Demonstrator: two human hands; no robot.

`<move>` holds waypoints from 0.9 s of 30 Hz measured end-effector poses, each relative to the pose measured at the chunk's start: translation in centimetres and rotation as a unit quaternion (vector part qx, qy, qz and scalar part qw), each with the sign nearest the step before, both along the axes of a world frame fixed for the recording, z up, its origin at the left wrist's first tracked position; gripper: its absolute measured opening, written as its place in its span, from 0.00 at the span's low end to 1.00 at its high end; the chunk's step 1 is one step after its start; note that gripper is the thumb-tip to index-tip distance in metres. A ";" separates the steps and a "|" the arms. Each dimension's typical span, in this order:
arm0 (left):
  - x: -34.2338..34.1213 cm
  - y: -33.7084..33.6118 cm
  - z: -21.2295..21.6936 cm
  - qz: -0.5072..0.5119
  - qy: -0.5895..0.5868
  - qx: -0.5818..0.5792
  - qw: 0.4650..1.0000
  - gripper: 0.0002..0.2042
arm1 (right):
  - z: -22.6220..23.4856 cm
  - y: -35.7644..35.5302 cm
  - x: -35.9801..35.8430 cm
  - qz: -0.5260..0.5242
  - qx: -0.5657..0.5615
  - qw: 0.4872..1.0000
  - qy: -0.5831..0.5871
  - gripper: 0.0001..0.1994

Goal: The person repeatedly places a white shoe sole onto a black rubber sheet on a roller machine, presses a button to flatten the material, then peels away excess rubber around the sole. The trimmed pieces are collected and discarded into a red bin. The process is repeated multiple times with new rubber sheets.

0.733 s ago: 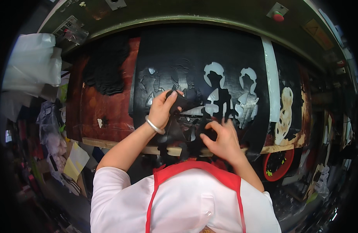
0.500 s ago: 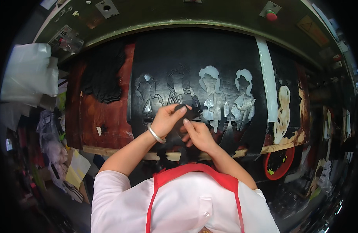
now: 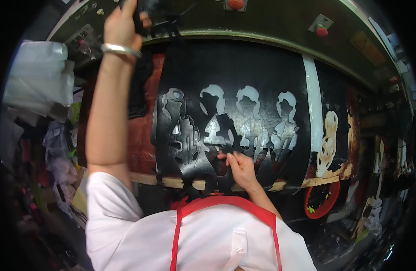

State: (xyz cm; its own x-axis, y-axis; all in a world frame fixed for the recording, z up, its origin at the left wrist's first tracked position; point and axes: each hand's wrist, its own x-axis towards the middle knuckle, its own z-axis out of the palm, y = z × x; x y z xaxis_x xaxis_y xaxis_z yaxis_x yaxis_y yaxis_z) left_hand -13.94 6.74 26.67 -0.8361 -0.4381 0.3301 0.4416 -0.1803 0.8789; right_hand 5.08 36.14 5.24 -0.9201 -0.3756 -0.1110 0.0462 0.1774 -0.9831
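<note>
My left hand (image 3: 120, 29) is raised at the upper left, closed round a limp black cut piece (image 3: 166, 23), which is blurred and partly out of view. Below it lies the black sheet (image 3: 244, 63), with several cutouts that show paler material beneath. My right hand (image 3: 242, 169) is low over the middle of this sheet, thumb and forefinger pinched together by a cutout's edge. Dark material touches those fingertips; what they hold cannot be made out. A pile of black pieces (image 3: 138, 97) sits left of the sheet, partly hidden by my left forearm.
Red stop buttons (image 3: 322, 30) sit on the green machine beam at the back. A white strip (image 3: 311, 104) and a pale pierced piece (image 3: 327, 140) lie to the right. A red basin (image 3: 333, 204) stands past the wooden front edge. Plastic bags (image 3: 38, 74) hang left.
My left hand has left the middle of the sheet and gone up and far left with a black piece. My right hand has shifted slightly right and down. More of the cutouts show.
</note>
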 end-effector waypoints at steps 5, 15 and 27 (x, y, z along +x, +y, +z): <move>0.6 -2.6 7.6 -0.038 0.020 -0.188 0.981 0.13 | -0.5 0.2 0.1 0.085 -0.101 0.981 -0.142 0.09; 18.4 2.5 -13.0 -0.222 0.110 -0.564 0.788 0.13 | -2.0 -4.0 -2.3 0.251 -0.204 0.878 -0.354 0.08; 22.5 5.1 -23.1 -0.168 0.101 -0.385 0.902 0.11 | -5.0 0.8 -1.3 0.205 -0.280 0.918 -0.194 0.21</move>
